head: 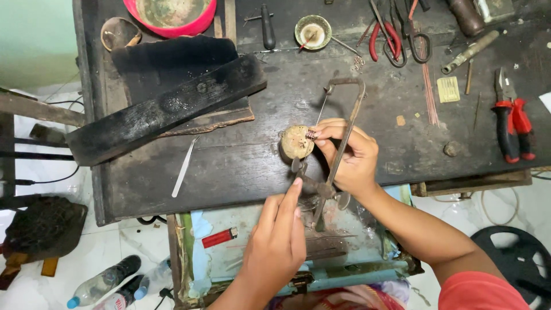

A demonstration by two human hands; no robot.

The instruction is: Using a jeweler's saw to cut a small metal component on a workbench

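Note:
My right hand [351, 158] reaches in from the right and pinches a small wire coil [310, 135] against a round wooden peg [295, 142] at the front of the dark workbench [247, 166]. A rusty jeweller's saw frame [348, 109] runs from above the peg down across my right hand's fingers to its handle [319, 215]. My left hand [276, 244] comes up from below. Its fingertips close together at the saw's lower clamp screw [297, 167], just under the peg.
Charred black wooden blocks [172, 97] lie at the left, with tweezers [185, 166] in front of them. At the back are a pink bowl [172, 14], a small dish [313, 31] and hand tools; red-handled pliers [513, 123] lie right. An open drawer [344, 252] holds a red lighter [220, 237].

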